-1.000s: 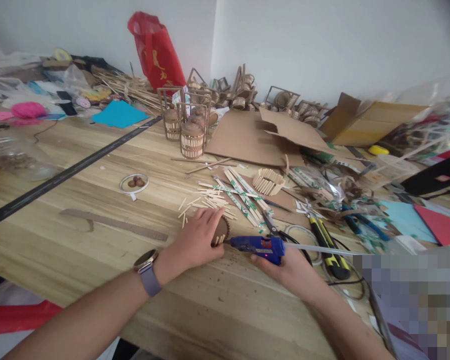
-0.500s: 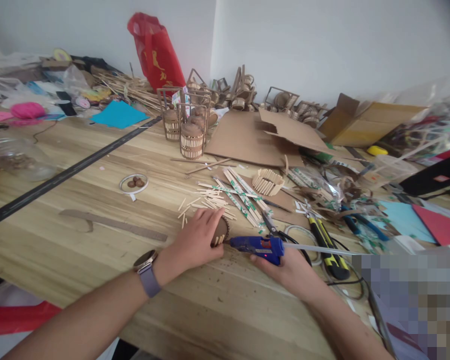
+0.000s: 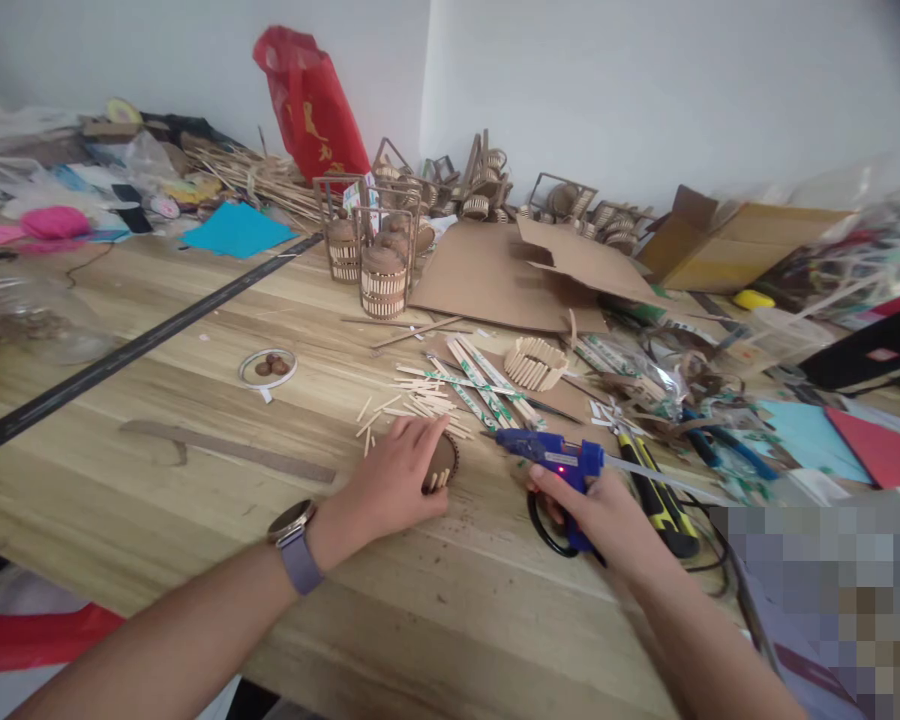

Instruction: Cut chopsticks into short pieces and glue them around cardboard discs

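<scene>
My left hand (image 3: 397, 478), with a watch at the wrist, grips a small round brown cardboard base (image 3: 444, 459). Its fingers cover much of the base; a few short wooden stick pieces stand on the near edge. In my right hand (image 3: 592, 510) is a blue hot glue gun (image 3: 544, 447) with a red light lit and a clear glue stick (image 3: 649, 470) out of its back. The nozzle points left, apart from the base. Just behind my left hand lie loose short wooden sticks (image 3: 420, 400), beside green-and-white paper-wrapped chopsticks (image 3: 487, 375).
A ring of joined sticks (image 3: 536, 364) and finished small baskets (image 3: 384, 280) stand farther back. A yellow-black cutter (image 3: 664, 510) lies at right. A brown strip (image 3: 229, 450) and a tape ring (image 3: 268, 369) lie at left. Flat cardboard (image 3: 487, 275) covers the back.
The glue gun in my right hand has moved up and right, its nozzle drawn away from the round base. My left hand has stayed in place on the base.
</scene>
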### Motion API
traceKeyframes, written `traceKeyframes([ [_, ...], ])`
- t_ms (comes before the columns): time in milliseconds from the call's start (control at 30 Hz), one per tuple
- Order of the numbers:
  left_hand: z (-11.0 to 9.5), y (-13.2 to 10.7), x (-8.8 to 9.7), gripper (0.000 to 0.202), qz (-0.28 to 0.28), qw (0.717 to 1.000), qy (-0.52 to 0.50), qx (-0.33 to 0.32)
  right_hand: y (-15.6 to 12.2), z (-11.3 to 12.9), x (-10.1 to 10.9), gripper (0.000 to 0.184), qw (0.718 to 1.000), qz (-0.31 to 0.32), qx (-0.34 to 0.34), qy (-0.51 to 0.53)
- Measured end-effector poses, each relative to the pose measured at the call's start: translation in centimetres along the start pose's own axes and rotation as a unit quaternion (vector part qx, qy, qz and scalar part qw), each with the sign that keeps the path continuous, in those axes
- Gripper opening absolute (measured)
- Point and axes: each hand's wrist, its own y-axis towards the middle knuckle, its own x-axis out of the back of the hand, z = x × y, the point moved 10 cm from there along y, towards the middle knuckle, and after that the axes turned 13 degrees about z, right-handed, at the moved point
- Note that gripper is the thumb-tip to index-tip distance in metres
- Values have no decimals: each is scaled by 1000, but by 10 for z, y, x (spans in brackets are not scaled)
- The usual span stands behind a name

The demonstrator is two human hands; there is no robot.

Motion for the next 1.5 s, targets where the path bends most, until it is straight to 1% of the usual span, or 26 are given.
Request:
traceKeyframes([
  [67,0,0,0,79,3,1000,1,3,1,-4,0,47,995,34,-12,88],
  [100,1,0,-1,78,5,1000,1,5,1,-4,1,49,992,48,-18,116],
  [167,1,1,-1,78,6,1000,-1,7,0,-4,6,50,991,60,-33,118],
  [200,1,1,-1,77,6,1000,-1,7,0,-4,10,49,993,57,-39,92],
  [267,1,1,-1,78,4,1000,-2,5,-1,-2,24,43,998,31,-52,-11],
  [300,1,1,-1,78,2,1000,-2,4,-2,1,32,39,995,7,-56,-81],
  [333,1,1,-1,78,2,1000,-1,3,-3,5,41,35,986,-26,-58,-156],
  [400,2,1,-2,78,3,1000,-2,2,-8,19,55,30,948,-102,-49,-296],
  [433,2,1,-2,78,4,1000,-2,2,-10,29,57,29,926,-136,-31,-351],
  [467,3,1,-2,79,4,1000,-3,3,-12,41,55,28,905,-160,-4,-394],
  [500,3,1,-2,79,3,1000,-4,3,-13,52,49,27,888,-170,27,-426],
  [533,3,1,-2,79,2,1000,-5,5,-13,63,39,25,876,-166,60,-450],
  [600,4,1,-2,79,3,1000,-7,11,-7,81,12,19,862,-120,119,-479],
  [633,4,1,-2,79,5,1000,-8,13,-2,88,-2,17,856,-87,134,-492],
  [667,4,1,-3,79,6,1000,-8,14,4,93,-16,17,849,-51,140,-508],
  [733,4,1,-3,79,9,1000,-8,16,20,97,-40,20,827,13,125,-548],
  [800,4,1,-3,80,11,1000,-9,19,36,104,-56,21,819,43,125,-559],
  [900,5,1,-3,81,15,999,-12,28,58,107,-73,22,808,78,120,-572],
  [1033,5,-1,0,84,6,1000,-17,23,76,107,-87,18,793,106,103,-591],
  [1133,5,-2,1,84,3,1000,-19,19,81,107,-91,19,783,109,86,-606],
  [1233,6,-1,2,87,2,1000,-23,22,83,106,-93,22,779,111,78,-612],
  [1333,6,0,1,87,4,999,-27,25,84,106,-95,22,787,114,82,-601],
  [1433,6,0,0,87,7,999,-22,29,83,109,-95,28,803,109,103,-577],
  [1500,6,0,0,88,8,999,-18,28,82,112,-91,29,816,102,115,-557],
])
